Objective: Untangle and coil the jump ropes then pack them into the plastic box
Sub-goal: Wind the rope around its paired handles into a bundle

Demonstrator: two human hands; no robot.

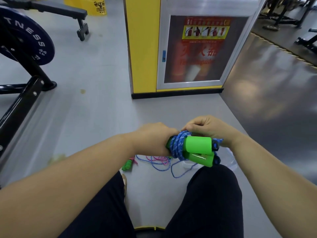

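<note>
The step in hand is coiling. Just below the centre of the frame, the left hand [154, 138] grips one end of a pair of green handles [199, 145] held side by side, its fingers curled round them. The blue rope [178, 145] is wound in several tight turns about the middle of the handles. The right hand [209, 127], to the right of the other, has its fingers bent down onto the top of the windings and seems to pinch a strand there. A loose tail of the blue rope hangs to the floor [96, 117] between the person's knees.

On the floor, just beneath the hands, a pink rope [159, 159] lies tangled with it beside another green handle [127, 165]. A clear plastic thing [230, 158] at lower right may be the box, but this cannot be told.

The next move probably calls for freeing the blue tail from the pink rope, then winding it on and tucking the end.
</note>
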